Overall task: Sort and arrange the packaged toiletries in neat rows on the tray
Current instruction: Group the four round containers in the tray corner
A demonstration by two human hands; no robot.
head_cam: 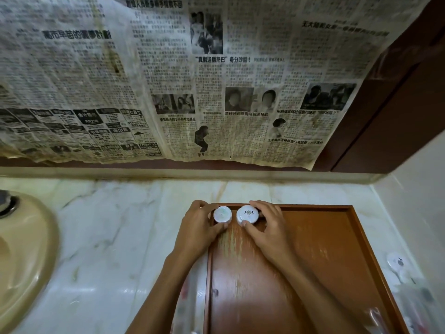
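Left hand (196, 227) grips the small tub (222, 214), right hand (266, 225) the bigger tub (247, 214), side by side along the tray (313, 237) far edge.

Tray on countertop, two round packages at its far left corner.

The tray (313, 249) lies on the countertop (120, 237), right of the sink basin (24, 249) and in front of the newspaper-covered wall (168, 80). Two round packages sit side by side inside the tray against its far rim: the smaller round package (222, 214) in the far left corner, the larger round package (247, 214) just right of it. The left hand (198, 227) flanks the smaller one; the right hand (267, 225) flanks the larger. Loose wrapped packets (398, 266) lie on the countertop right of the tray.
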